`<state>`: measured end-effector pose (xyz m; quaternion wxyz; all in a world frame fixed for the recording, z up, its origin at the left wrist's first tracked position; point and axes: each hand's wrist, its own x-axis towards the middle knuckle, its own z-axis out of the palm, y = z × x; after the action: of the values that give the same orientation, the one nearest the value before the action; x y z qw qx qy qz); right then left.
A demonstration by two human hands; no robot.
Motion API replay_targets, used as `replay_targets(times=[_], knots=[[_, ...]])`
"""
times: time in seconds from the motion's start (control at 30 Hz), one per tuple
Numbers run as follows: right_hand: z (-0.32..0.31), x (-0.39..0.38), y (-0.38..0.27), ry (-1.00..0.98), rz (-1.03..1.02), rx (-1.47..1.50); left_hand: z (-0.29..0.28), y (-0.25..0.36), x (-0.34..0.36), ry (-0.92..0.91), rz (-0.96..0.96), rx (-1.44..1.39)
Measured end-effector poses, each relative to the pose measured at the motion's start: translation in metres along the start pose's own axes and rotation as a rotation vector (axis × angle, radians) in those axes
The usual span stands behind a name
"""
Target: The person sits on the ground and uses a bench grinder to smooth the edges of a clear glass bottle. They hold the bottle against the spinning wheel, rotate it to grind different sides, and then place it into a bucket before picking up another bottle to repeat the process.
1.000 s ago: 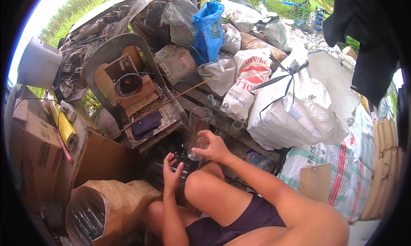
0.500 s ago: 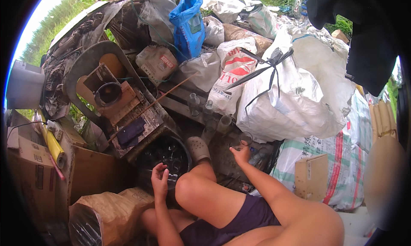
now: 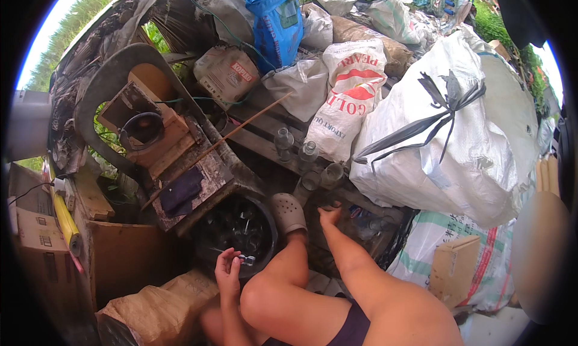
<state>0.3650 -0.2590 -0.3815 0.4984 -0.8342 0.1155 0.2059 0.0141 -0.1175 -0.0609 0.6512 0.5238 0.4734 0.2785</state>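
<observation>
My left hand (image 3: 228, 269) is closed beside the near rim of a round dark tub (image 3: 272, 216). A thin piece and a small shiny bit stick out at its fingers; their kind is unclear. Inside the tub are dark, glossy shapes with bright reflections. My right hand (image 3: 329, 215) reaches low past my shoe (image 3: 288, 212), its fingers closed around a clear glass, mostly lost in shadow. Just beyond it stand several clear glass jars, among them one at the back (image 3: 283, 142) and one nearer (image 3: 332, 175), on dark wooden slats.
A white sack tied with black strips (image 3: 433, 123) bulges at the right, above a small cardboard box (image 3: 454, 268). A wooden stick (image 3: 241, 134) lies across a worn board at the left. Near my left arm lies a brown paper bag (image 3: 159, 307); cardboard boxes (image 3: 51, 243) stand farther left.
My right hand has lowered with the glass toward the slats beside the jars. My left hand has closed more, with a small shiny bit now showing at its fingers. The view has shifted.
</observation>
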Motion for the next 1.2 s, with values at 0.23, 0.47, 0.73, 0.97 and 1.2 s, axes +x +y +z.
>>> replay_targets(times=[0.23,0.47,0.73,0.97,1.2], knots=[[0.049,0.011,0.002,0.230,-0.166,-0.252,-0.014,-0.007,-0.006,0.032,-0.077,0.018],[0.056,0.026,-0.003,0.105,0.086,-0.149,-0.014,-0.012,-0.008,0.013,-0.070,0.033],[0.019,0.040,0.015,-0.135,-0.079,-0.231,-0.008,-0.013,-0.004,-0.020,-0.058,0.052],[-0.068,-0.018,-0.056,-0.545,0.062,-0.572,0.000,-0.004,-0.006,-0.033,-0.046,0.015],[-0.122,-0.091,-0.273,-0.685,-0.453,-0.413,0.004,0.004,0.001,0.033,-0.048,-0.063]])
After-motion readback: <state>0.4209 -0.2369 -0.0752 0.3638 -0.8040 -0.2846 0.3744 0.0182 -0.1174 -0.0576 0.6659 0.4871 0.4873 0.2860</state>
